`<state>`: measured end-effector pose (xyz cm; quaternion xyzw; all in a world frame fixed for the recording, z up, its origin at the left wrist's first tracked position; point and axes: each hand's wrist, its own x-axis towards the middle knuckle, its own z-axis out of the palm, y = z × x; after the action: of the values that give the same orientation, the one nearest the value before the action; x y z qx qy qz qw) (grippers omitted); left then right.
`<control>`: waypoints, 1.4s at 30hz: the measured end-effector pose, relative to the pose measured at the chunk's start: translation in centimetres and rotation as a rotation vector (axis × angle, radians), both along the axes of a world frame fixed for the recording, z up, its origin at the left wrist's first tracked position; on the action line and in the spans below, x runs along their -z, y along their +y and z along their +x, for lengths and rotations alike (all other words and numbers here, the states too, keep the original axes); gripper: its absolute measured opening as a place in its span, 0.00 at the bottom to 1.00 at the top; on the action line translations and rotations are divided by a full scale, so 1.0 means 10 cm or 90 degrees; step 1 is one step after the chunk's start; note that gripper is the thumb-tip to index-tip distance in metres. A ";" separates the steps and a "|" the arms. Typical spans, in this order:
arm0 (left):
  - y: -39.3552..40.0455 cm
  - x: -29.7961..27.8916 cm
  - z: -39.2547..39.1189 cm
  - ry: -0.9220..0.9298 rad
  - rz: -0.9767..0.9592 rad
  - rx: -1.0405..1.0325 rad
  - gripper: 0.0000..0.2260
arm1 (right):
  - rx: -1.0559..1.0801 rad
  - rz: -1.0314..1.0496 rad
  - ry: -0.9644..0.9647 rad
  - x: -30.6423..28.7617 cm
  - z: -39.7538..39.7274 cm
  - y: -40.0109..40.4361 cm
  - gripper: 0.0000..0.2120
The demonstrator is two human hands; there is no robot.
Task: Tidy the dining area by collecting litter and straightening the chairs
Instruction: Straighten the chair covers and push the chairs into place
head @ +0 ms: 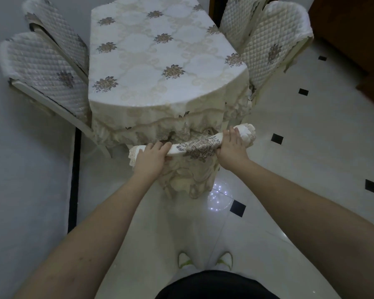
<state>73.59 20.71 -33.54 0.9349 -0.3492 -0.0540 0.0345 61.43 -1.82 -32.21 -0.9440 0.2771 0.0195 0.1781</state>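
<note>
Head view, looking down. A near chair (194,147) stands at the near end of the table (160,61), its back top just beside the hanging tablecloth edge. The left hand (148,157) grips the left part of the chair's covered top rail, fingers curled over it; the right hand (232,147) grips the right part in the same way. Between the hands shows a floral patch on the cover. Two quilted chairs (45,67) stand at the table's left side, leaning close together, and two more (266,39) at its right side. The floor (311,137) is pale tile with small black squares. Near edge: two shoes (205,260) and dark clothing. No litter can be made out.
</note>
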 end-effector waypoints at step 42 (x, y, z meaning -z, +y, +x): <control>0.05 0.16 -0.03 0.019 -0.126 -0.034 0.23 | 0.001 -0.068 -0.028 0.18 0.02 0.10 0.34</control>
<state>73.25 21.25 -35.12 0.9348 -0.3275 -0.0322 0.1335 61.66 -0.83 -33.99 -0.9520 0.2749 -0.0161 0.1339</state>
